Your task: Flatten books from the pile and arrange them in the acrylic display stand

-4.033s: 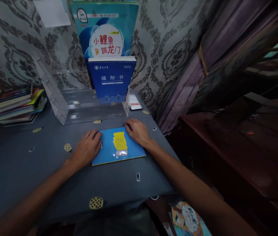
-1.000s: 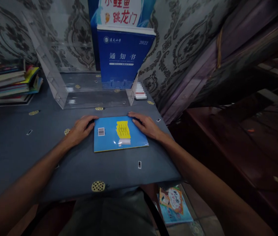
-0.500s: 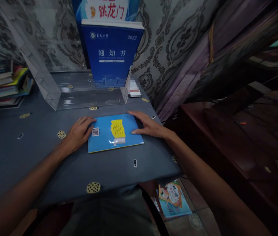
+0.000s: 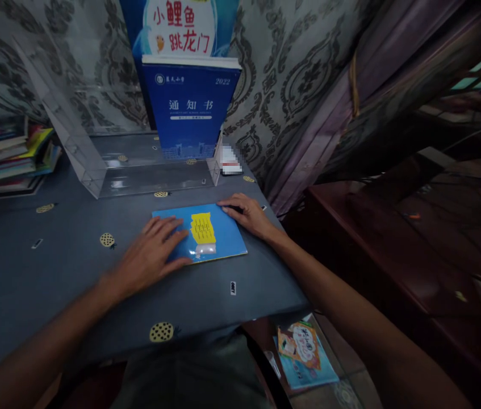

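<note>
A thin blue book (image 4: 223, 233) with a yellow text patch lies flat on the grey tablecloth (image 4: 74, 307). My left hand (image 4: 157, 244) rests over its left part with the fingers spread, covering the barcode corner. At the book's upper right corner is my right hand (image 4: 246, 214), thumb and fingers closed around the edge. Behind the book stands a clear plastic rack (image 4: 150, 177), holding a dark blue booklet (image 4: 189, 130) upright at its right end, with a taller picture book (image 4: 223, 34) behind it.
A stack of books (image 4: 5, 156) sits at the table's far left. A small white item (image 4: 230, 161), partly blurred out, is beside the rack. Right of the table are a purple curtain (image 4: 308, 147) and dark red furniture (image 4: 372, 250). More books (image 4: 306, 358) lie on the floor below.
My left hand has moved right, from the book's left edge onto its cover. My right hand has shifted to the upper right corner, and its fingers have drawn together. The view has tilted up slightly.
</note>
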Demonstrator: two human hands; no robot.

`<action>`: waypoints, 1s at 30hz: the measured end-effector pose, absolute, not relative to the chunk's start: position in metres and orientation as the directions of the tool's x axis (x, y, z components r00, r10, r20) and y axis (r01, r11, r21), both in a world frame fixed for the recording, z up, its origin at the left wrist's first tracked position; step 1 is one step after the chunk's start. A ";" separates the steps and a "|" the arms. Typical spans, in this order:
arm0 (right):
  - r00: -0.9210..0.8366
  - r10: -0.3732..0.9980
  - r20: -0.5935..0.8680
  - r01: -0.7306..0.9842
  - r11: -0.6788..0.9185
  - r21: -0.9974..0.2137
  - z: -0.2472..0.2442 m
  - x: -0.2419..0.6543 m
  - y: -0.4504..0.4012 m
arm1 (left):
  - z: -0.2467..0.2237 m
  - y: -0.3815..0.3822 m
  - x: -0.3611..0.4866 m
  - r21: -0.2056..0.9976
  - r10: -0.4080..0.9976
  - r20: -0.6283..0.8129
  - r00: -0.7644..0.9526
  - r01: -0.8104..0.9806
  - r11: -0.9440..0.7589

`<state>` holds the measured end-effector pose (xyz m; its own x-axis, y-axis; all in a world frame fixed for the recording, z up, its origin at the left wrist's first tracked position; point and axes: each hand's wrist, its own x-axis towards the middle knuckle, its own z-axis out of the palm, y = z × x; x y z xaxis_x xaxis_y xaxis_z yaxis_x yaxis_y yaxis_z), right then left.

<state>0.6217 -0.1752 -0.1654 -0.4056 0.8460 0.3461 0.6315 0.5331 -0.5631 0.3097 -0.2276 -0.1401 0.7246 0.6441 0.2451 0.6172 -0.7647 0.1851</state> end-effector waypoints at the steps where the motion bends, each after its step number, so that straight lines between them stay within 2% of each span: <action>1: -0.406 0.843 0.352 0.635 0.538 -0.555 -0.165 0.622 -0.176 | -0.141 -0.233 0.314 0.173 0.628 0.213 0.749 0.603 -0.778; 6: -0.416 0.842 0.344 0.673 0.539 -0.506 -0.160 0.620 -0.181 | -0.148 -0.243 0.324 0.088 0.641 0.134 0.755 0.636 -0.767; 12: -0.432 0.832 0.347 0.679 0.554 -0.482 -0.155 0.618 -0.202 | -0.154 -0.251 0.322 -0.158 0.576 0.070 0.814 0.580 -0.799; 16: -0.414 0.852 0.322 0.690 0.524 -0.500 -0.147 0.617 -0.219 | -0.159 -0.260 0.311 -0.330 0.446 0.151 0.882 0.470 -0.819; 20: -0.415 0.873 0.256 0.639 0.480 -0.601 -0.136 0.619 -0.236 | -0.151 -0.258 0.297 -0.445 0.269 0.303 0.914 0.385 -0.808; 23: -0.351 0.918 0.182 0.563 0.363 -0.743 -0.133 0.624 -0.244 | -0.133 -0.255 0.294 -0.387 0.204 0.462 0.863 0.403 -0.830; 26: -0.246 0.962 0.121 0.410 0.217 -0.886 -0.139 0.628 -0.247 | -0.111 -0.254 0.295 -0.196 0.239 0.583 0.777 0.419 -0.886; 28: -0.223 0.969 0.110 0.233 0.162 -0.959 -0.144 0.625 -0.248 | -0.095 -0.253 0.295 -0.029 0.337 0.619 0.710 0.449 -0.893; 30: -0.228 0.965 0.134 0.041 0.147 -0.988 -0.144 0.616 -0.248 | -0.079 -0.251 0.294 0.162 0.498 0.594 0.631 0.512 -0.843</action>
